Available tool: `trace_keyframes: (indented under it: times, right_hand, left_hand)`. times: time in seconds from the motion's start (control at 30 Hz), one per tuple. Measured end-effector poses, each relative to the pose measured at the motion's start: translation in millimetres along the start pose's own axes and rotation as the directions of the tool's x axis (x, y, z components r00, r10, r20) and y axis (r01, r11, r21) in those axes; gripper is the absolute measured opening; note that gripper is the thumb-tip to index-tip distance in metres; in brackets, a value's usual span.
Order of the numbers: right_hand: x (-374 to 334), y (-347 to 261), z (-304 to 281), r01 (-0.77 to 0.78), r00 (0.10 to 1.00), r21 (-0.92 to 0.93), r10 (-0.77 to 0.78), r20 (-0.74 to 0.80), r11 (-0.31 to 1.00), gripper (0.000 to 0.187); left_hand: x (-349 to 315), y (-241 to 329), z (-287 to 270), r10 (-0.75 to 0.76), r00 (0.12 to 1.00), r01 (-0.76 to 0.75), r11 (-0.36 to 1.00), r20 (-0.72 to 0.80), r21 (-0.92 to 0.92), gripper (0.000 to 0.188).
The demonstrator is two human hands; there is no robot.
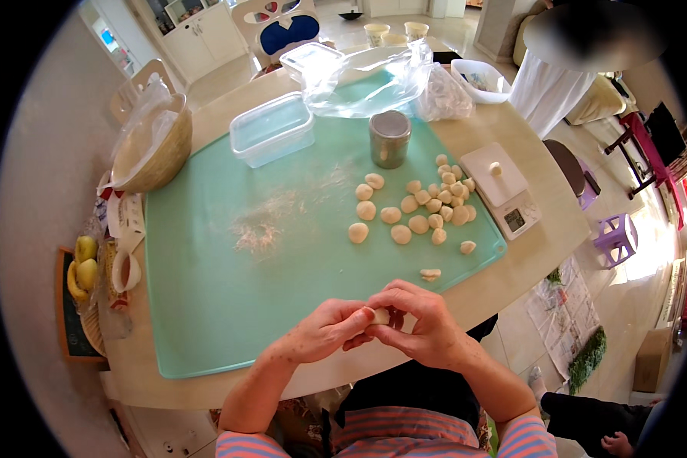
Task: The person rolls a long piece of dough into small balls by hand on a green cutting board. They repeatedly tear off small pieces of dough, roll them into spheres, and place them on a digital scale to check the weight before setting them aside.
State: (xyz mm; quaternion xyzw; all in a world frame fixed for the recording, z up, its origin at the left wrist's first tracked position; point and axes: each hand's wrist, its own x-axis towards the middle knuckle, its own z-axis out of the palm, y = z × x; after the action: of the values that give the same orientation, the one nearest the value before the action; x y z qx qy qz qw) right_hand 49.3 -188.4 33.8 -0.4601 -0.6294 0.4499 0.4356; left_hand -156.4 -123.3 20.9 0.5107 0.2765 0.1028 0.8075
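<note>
Between my two hands, close to the front edge of the green mat [206,328], is a small piece of pale dough [379,316]. My left hand [330,328] presses it with thumb and fingers, while my right hand [420,320] curls its fingers round the other side. Several dough balls [401,233] lie at the right of the mat, some in a tight cluster. A flattened dough bit [430,274] lies just beyond my right hand. On the white kitchen scale [496,175] rests one small dough piece [495,169].
Flour [259,229] is scattered mid-mat. Behind stand a metal canister [390,140], a clear plastic container [272,130] and plastic bags [374,84]. A basket [156,153] and bananas [76,281] are at left. Another person's hand [617,444] shows at lower right.
</note>
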Motion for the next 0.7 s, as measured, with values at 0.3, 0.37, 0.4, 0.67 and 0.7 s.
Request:
trace_keyframes:
  times: [0.3,0.37,0.4,0.67,0.7]
  right_hand:
    - [-1,-7,1,-0.078,0.997,0.034,0.079,-0.011,0.996,0.023]
    - [0,-10,1,-0.149,0.989,0.06,0.149,0.012,0.987,0.022]
    - [0,-10,2,-0.185,0.983,0.073,0.184,0.024,0.98,0.021]
    - [1,-1,6,-0.168,0.985,0.084,0.171,-0.03,0.982,0.018]
    - [3,-2,7,-0.159,0.986,0.077,0.162,-0.042,0.984,0.019]
  left_hand:
    - [2,4,0,-0.006,0.999,0.005,0.999,-0.039,-0.034,0.035]
    - [0,4,-1,-0.015,0.998,0.013,0.999,-0.057,-0.043,0.034]
    - [0,4,-1,-0.02,0.998,0.016,0.998,-0.065,-0.055,0.033]
    - [8,6,2,-0.044,0.991,0.027,0.991,-0.122,-0.134,0.028]
    - [5,4,0,-0.056,0.988,0.037,0.99,-0.142,-0.137,0.027]
